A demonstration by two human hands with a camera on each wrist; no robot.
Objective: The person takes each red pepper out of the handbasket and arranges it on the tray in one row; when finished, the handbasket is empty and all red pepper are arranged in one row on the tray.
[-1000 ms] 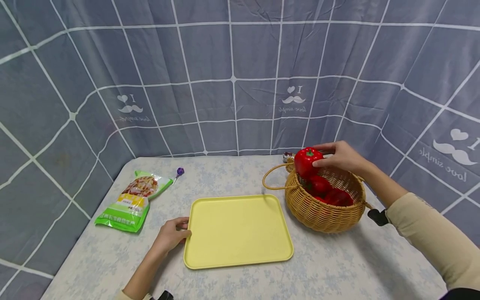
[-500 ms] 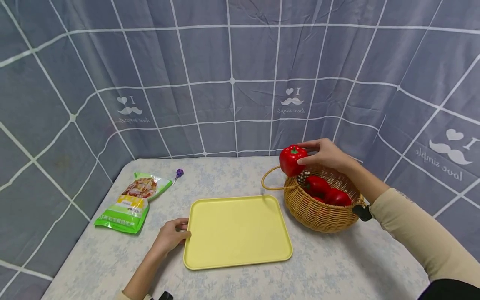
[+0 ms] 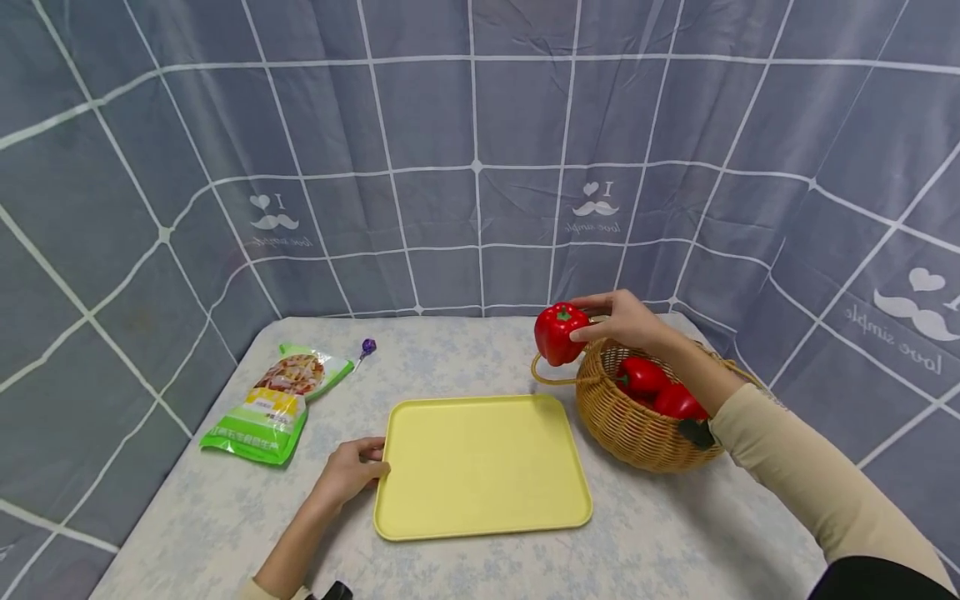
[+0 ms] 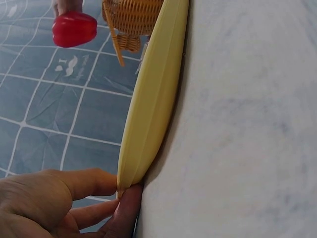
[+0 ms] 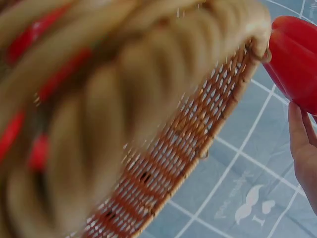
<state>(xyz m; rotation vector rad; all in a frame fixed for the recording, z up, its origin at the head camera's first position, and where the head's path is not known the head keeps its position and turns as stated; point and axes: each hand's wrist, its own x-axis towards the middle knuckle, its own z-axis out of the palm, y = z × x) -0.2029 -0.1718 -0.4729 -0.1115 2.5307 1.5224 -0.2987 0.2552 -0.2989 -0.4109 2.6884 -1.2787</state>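
In the head view a red bell pepper (image 3: 557, 335) hangs in the air at the left rim of a wicker basket (image 3: 637, 433), held between the thumb and fingers of my right hand (image 3: 626, 321). The right wrist view shows the same bell pepper (image 5: 297, 64) by the fingertips, with the basket weave (image 5: 183, 144) close to the camera. More red peppers (image 3: 645, 377) lie inside the basket. My left hand (image 3: 347, 475) pinches the left edge of a yellow tray (image 3: 480, 467). In the left wrist view, thumb and fingers (image 4: 99, 183) grip the tray's rim (image 4: 148, 99).
A green snack bag (image 3: 262, 408) lies at the left of the table, with a purple-wrapped lollipop (image 3: 367, 347) beside its top end. The basket's loop handle (image 3: 551, 380) sticks out left, near the tray's far right corner. A blue-grey checked curtain (image 3: 517, 200) encloses the table.
My right hand has carried the bell pepper leftward, from over the basket to beyond its left rim. The left hand keeps its hold on the tray, which stays in place.
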